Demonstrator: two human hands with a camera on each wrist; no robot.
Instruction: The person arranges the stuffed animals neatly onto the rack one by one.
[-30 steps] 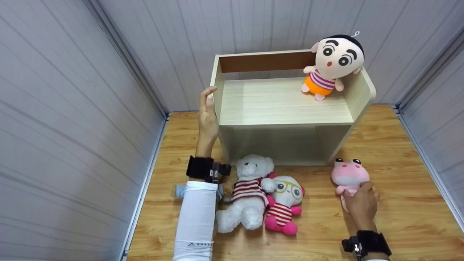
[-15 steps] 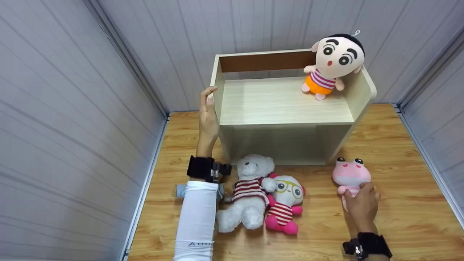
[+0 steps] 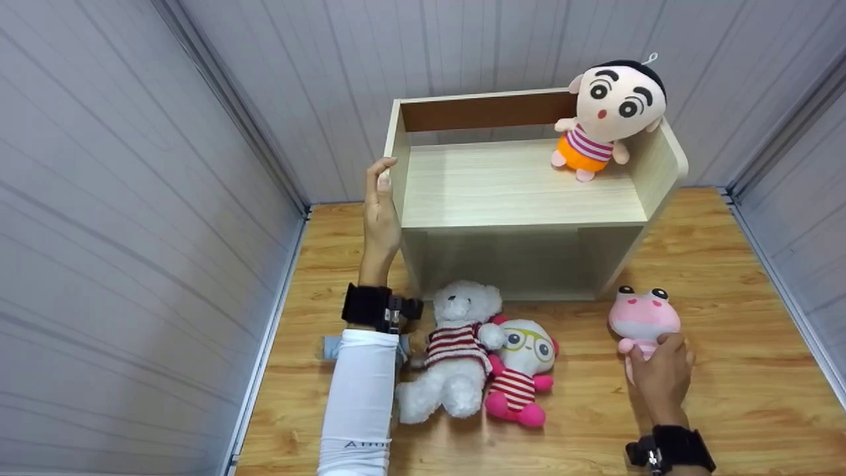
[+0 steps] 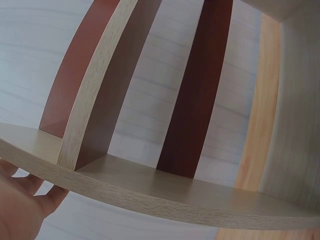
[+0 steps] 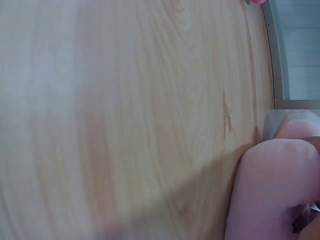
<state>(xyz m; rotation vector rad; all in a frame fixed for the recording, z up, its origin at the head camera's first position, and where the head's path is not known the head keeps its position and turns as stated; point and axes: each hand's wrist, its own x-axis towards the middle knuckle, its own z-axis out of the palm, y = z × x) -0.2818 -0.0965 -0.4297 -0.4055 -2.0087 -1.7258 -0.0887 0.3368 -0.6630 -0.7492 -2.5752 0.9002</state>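
Observation:
My left hand [image 3: 381, 218] holds the left side panel of a small pale wooden shelf [image 3: 522, 226], fingertips bent over its edge. In the left wrist view, fingers [image 4: 30, 185] show against the outer face of that panel [image 4: 150, 197]. At the right, my right hand [image 3: 663, 377] grips the body of a pink frog plush [image 3: 644, 317], its big-eyed head facing up. Only part of the pink plush [image 5: 275, 190] shows in the right wrist view, at the lower right corner.
A boy doll [image 3: 591, 125] sits on the shelf's upper board at the right. On the wooden floor [image 3: 747, 317] before the shelf lie a white teddy bear [image 3: 456, 357] and a pink-and-white panda plush [image 3: 519, 373]. A blue item [image 3: 330, 347] is partly hidden by the left sleeve. Grey walls enclose the space.
The whole scene has shifted very slightly in the head view. Both hands keep their hold, and the frog plush has moved barely, if at all.

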